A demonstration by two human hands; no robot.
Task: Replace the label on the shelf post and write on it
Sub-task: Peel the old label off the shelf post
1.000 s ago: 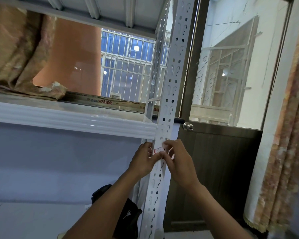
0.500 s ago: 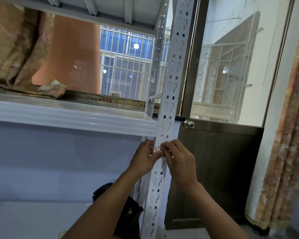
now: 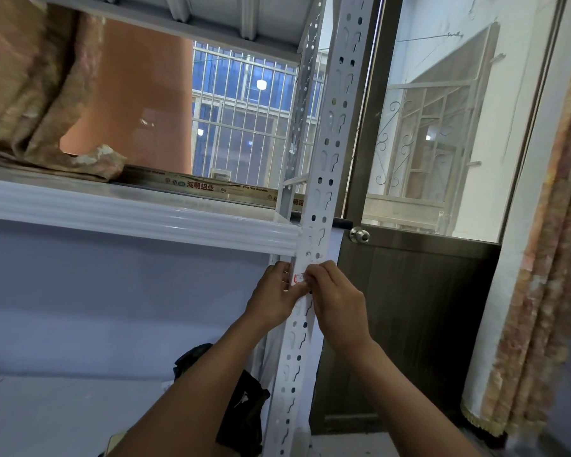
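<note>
Right grip (image 3: 338, 300) pinches the small red-printed label (image 3: 299, 278) with curled fingertips at the centre of the frame, just below the white shelf (image 3: 129, 216). Left grip (image 3: 272, 293) clasps the shelf post (image 3: 325, 159), thumb laid just under the label (print too small to read). Both forearms rise from the lower edge.

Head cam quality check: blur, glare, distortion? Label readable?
Head view: wide-angle bows the shelf post and shelf edge; bright lamp spots show in the window glass; curtain at the right edge is smeared; label, half hidden by left hand and right hand, is too small to read.
</note>
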